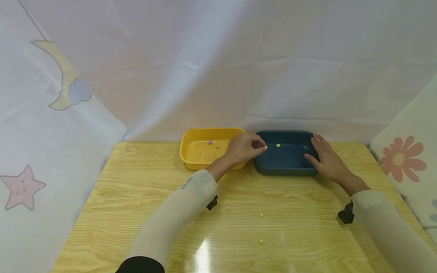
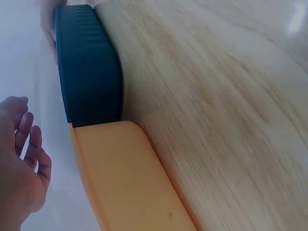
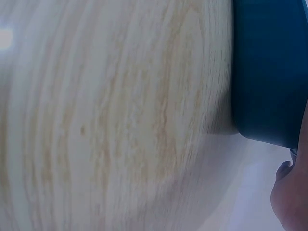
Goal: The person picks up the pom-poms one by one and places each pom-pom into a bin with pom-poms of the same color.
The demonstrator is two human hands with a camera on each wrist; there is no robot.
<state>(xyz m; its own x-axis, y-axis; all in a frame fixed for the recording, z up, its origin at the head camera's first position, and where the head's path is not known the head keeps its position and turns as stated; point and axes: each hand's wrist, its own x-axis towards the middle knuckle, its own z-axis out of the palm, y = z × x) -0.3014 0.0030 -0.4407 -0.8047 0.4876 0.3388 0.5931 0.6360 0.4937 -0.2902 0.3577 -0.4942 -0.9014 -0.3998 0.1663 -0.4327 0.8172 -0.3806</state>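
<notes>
In the head view my left hand [image 1: 242, 148] is over the right end of a yellow tray [image 1: 195, 165], its thumb and forefinger pinching a small pale yellow bead [image 1: 265, 147] at the near left rim of a dark blue tray [image 1: 285, 171]. My right hand [image 1: 329, 160] rests with fingers extended along the blue tray's right rim. One yellow bead [image 1: 278, 145] lies inside the blue tray. Two purple beads, one of them a purple bead [image 1: 210, 142] farther back, lie in the yellow tray. The left wrist view shows the left hand [image 2: 24, 159] above the tray rims.
Two yellow beads lie on the wooden table [image 1: 139, 207] in front of the trays: a nearer bead [image 1: 260, 241] and a farther bead [image 1: 261, 215]. The trays stand side by side against a white cloth backdrop [image 1: 216, 67]. Printed cloths hang at both sides.
</notes>
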